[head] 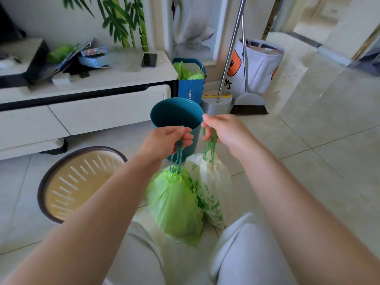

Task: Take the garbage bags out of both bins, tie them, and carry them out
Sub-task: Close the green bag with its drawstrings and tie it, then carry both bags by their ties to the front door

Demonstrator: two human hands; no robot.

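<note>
— What's on the far left?

— A low white cabinet (pixel 102 108) along the wall, with a dark phone (pixel 149 60) near the right end of its top. In front of it, on the tiled floor (pixel 308 161), stands a beige bin (pixel 67 182) with a dark rim, with no bag in it.

— And the hands?

— The left hand (pixel 166 140) is curled shut around a teal drawstring (pixel 177 159). A green bag (pixel 174 204) hangs from that string, its mouth cinched shut.

— Is that bag on the floor?

— I cannot tell whether its bottom touches. It sits between the person's knees, low over the tiles.

— What's behind the hands?

— A teal bin (pixel 174 114), upright on the floor just beyond the knuckles, also without a bag.

— And further right?

— A white bag (pixel 211 188) with a green leaf print, touching the green one on its right side. Its green drawstring (pixel 209 147) runs up into the right hand (pixel 222 130), whose fingers are curled around the loop with the thumb raised on top.

— Anything past that?

— A blue paper bag (pixel 191 87) stands at the cabinet's right end. Right of it, a broom (pixel 248 103) leans by a white cloth basket (pixel 259 64) with an orange print.
</note>
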